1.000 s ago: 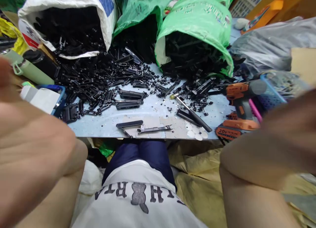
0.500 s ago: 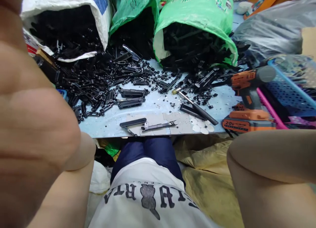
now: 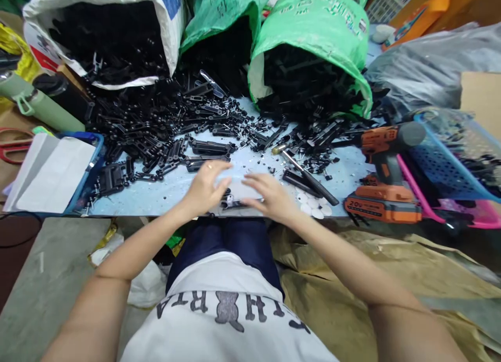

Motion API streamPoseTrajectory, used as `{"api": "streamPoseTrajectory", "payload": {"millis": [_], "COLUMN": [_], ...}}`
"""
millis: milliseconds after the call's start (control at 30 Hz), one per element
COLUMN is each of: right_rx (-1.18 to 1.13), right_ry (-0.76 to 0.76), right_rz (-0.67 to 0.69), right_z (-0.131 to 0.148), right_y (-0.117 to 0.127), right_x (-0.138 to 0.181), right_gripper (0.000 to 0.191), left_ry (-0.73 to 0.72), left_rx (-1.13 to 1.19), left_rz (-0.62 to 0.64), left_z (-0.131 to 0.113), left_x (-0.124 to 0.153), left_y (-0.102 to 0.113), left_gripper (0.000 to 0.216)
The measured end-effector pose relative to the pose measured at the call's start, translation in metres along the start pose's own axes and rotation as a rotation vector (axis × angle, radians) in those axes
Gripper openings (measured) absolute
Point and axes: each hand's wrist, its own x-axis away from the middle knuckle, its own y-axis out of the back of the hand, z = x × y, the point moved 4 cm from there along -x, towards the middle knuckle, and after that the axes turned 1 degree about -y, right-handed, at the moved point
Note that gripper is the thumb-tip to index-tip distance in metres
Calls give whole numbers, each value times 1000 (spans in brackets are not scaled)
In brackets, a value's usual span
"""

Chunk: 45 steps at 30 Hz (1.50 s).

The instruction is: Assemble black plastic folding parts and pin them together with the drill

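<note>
Both my hands hover over the front edge of the blue worktable (image 3: 156, 195), facing each other with a gap between them. My left hand (image 3: 205, 189) has its fingers apart and holds nothing. Opposite it, my right hand (image 3: 272, 195) is also spread and bare. Below and between them lies a slim black jointed part with a pale end (image 3: 229, 201), partly hidden by my hands. Several long black plastic arms (image 3: 211, 148) lie just behind my left hand. A hammer (image 3: 305, 174) with a black grip rests beyond my right hand, beside more black arms (image 3: 299, 183).
Loose black parts (image 3: 136, 127) are heaped at the left, before a white sack (image 3: 168, 33) and green sacks (image 3: 313, 27). An orange cordless drill (image 3: 387, 179) stands right, near a blue basket (image 3: 450, 163). White discs (image 3: 315, 205), a green bottle (image 3: 50, 106) and scissors (image 3: 11, 142) also show.
The left hand, large and close to the camera before, has come down to the table. My right hand has come into view there too. The left side of the table is now uncovered.
</note>
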Motion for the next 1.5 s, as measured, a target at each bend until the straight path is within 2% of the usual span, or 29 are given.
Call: {"api": "streamPoseTrajectory", "payload": {"millis": [67,100,133,200,367,500,667,833,967,1067,1167,1267,1333,1400,1500], "right_rx": [126,194,251,319,328,348,440,435,423,374,326,278,264,283,360], "right_ry": [32,50,67,94,78,33,-6,70,140,135,107,101,60,-39,-243], "right_rz": [21,49,86,168,289,237,166,183,163,116,52,1,-69,-156,-228], "right_z": [-3,-6,-8,-13,-16,-7,11,16,-5,-30,-45,-48,-51,-61,-86], "right_y": [-11,-17,-23,-30,-29,-19,-2,11,6,-6,-18,-22,-15,-4,12], "right_x": [3,4,5,5,-2,-1,2,-4,-3,4,15,25,27,23,6], "right_gripper": [47,44,42,40,45,43,40,35,36,40,41,39,36,33,30], "left_ry": [24,49,73,77,70,48,-30,-44,-46,-122,-129,-103,-88,-94,-142], "left_rx": [-176,-249,-309,-370,-365,-335,-301,-274,-276,-280,-331,-470,-526,-541,-538], "left_rz": [260,352,417,474,480,455,414,365,435,420,341,359,401,426,408], "left_z": [19,29,38,46,42,39,40,42,38,28,26,35,43,48,45], "left_x": [10,16,21,28,27,29,35,36,33,4,-57,-121,-149,-160,-151], "left_y": [-43,-59,-70,-78,-69,-70,-74,-70,-72,-85,-109,-142,-159,-169,-169], "left_gripper": [32,32,32,32,47,67,42,51,59,58,35,34,30,25,22]}}
